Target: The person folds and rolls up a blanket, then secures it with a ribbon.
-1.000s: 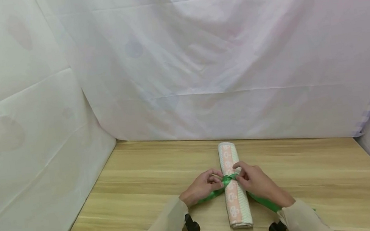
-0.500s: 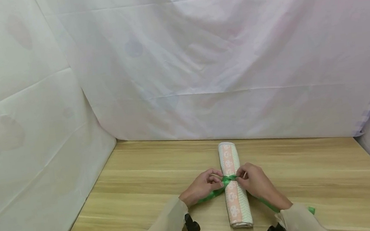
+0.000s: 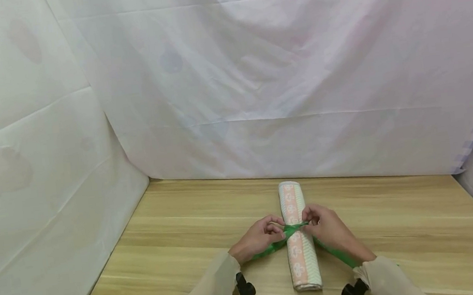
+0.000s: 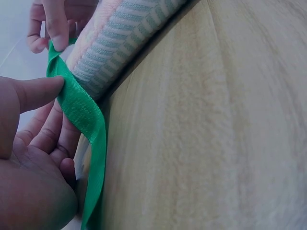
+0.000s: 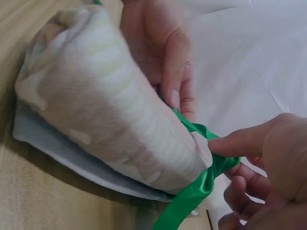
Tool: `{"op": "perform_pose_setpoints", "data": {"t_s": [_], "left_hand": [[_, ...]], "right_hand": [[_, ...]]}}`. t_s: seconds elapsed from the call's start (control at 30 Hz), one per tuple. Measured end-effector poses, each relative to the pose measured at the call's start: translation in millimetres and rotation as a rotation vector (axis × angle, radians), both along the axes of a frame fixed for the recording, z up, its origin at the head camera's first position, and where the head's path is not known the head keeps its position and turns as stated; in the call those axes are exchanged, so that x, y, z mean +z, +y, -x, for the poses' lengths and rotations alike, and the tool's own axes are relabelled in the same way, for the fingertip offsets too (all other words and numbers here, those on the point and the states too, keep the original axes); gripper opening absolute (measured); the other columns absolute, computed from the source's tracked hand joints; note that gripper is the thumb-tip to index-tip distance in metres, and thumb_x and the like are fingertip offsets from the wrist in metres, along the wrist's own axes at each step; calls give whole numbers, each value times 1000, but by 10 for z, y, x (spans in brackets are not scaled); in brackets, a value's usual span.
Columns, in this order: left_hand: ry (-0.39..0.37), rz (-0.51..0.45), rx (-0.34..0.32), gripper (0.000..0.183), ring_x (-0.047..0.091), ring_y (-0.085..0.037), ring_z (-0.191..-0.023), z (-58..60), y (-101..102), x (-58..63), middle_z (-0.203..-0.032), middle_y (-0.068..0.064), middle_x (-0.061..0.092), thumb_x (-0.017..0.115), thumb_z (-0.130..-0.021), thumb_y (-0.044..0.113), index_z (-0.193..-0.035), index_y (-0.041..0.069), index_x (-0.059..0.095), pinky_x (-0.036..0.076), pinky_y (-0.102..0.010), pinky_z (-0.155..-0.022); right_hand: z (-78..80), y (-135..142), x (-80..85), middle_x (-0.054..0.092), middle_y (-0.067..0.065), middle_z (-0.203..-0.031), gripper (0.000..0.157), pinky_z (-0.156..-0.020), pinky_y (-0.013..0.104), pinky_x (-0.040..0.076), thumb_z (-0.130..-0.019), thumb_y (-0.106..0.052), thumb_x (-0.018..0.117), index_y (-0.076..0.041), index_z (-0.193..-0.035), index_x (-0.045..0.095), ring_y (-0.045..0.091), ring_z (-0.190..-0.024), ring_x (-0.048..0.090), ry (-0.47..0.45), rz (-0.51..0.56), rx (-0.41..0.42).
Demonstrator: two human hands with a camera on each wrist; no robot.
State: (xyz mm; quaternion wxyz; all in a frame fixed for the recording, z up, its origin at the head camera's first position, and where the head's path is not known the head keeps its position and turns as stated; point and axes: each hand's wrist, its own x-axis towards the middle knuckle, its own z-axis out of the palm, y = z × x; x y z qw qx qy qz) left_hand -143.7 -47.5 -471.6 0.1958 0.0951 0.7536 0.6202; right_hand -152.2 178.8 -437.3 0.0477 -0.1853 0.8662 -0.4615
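Observation:
A rolled towel (image 3: 304, 264), white with a peach patterned band, lies lengthwise on the table. Around its middle passes a green satin ribbon (image 4: 98, 143), crossed over itself on top of the roll. At the roll's left side, my left hand (image 3: 257, 238) pinches the ribbon between thumb and fingers. My right hand (image 3: 327, 230) pinches the ribbon at the right side of the crossing, its thumb (image 5: 230, 141) pressed on a fold in the right wrist view. One ribbon tail runs down beneath each hand, and the right tail is partly hidden by the forearm.
The wood-grain table (image 3: 176, 232) meets a white cloth backdrop (image 3: 236, 142) at the back. More cloth (image 3: 48, 188) hangs along the left side. Black wrist-worn devices (image 3: 246, 288) sit under both sleeves.
My right fingers have closed in from a raised finger to a pinch, then shifted slightly right with the ribbon. My left hand and the towel stay nearly still.

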Motion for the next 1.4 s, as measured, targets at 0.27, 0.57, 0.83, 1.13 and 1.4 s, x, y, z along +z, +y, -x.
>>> {"op": "perform_pose_setpoints", "data": {"t_s": [0.27,0.57,0.83,1.13,1.4], "left_hand": [[-1,-5,3,24,62,-15,-91,-6,-3,15,-98,-9,70,64,-97,9,-121,9,60,48,-29,-87],[-3,-6,6,26,62,-16,-92,4,-4,3,-100,-10,70,64,-96,9,-121,9,60,49,-30,-87],[-8,-7,13,24,63,-17,-93,-2,4,4,-98,-8,70,65,-96,10,-120,9,61,49,-30,-87],[-20,-22,28,23,63,-17,-91,-6,11,19,-97,-7,70,66,-95,9,-118,9,61,48,-28,-85],[-19,-15,23,24,63,-18,-92,-13,-1,24,-97,-8,70,65,-95,10,-119,8,61,48,-29,-86]], "right_hand": [[36,46,34,63,7,-89,13,-68,26,51,-89,3,66,-4,-97,59,19,-83,60,-130,112,0],[30,68,116,64,1,-88,8,-78,33,51,-91,-3,66,-10,-93,63,17,-90,62,-70,-3,-16],[64,106,168,64,2,-87,6,-72,28,50,-93,-2,63,-5,-98,63,17,-84,60,-30,-5,51],[86,159,198,64,1,-87,11,-65,25,48,-91,1,65,-6,-100,64,13,-75,56,18,-70,99],[66,228,261,66,0,-83,15,-64,27,46,-90,2,62,-11,-96,65,12,-74,56,12,-176,218]]}}
